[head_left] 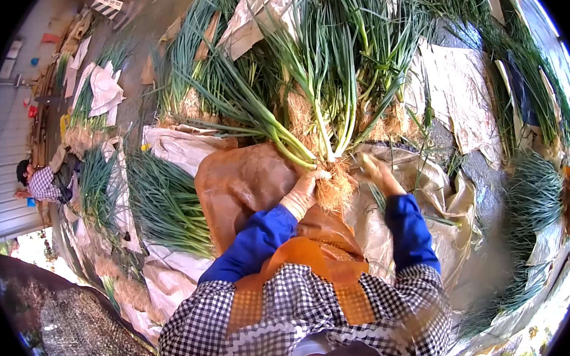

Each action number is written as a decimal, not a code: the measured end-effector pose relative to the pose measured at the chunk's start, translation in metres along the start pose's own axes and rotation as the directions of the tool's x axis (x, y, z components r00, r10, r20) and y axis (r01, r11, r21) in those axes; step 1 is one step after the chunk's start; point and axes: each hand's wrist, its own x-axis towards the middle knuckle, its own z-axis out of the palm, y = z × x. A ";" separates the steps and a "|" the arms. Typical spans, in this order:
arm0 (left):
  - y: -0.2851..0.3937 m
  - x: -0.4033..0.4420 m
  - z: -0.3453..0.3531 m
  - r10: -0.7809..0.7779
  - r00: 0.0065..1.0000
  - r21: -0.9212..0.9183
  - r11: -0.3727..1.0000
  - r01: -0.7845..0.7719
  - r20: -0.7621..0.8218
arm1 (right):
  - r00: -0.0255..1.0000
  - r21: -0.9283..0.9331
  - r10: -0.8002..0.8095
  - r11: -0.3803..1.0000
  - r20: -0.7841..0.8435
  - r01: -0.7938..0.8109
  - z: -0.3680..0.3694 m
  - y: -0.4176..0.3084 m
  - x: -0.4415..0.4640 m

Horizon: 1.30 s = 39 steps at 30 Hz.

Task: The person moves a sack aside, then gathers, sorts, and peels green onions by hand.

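Observation:
A few green onions with pale stems and tangled tan roots stand over my lap, their leaves fanning away from me. My left hand is closed around the stem bases just above the roots, at the left of the bunch. To the right of the roots is my right hand, blurred, with its fingers pointing toward the bunch; whether it holds anything is not clear. A brown apron covers my lap beneath the bunch.
Upright onion bundles line the far side of my lap. More onions lie at the left, others at the right. Cream sheets cover parts of the floor. Another person in a checked top is at the far left.

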 end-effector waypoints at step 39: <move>-0.001 -0.019 0.008 0.127 0.991 0.135 0.982 -0.130 0.028 | 0.727 -0.762 -0.342 0.047 0.595 0.646 0.042 -0.116 0.217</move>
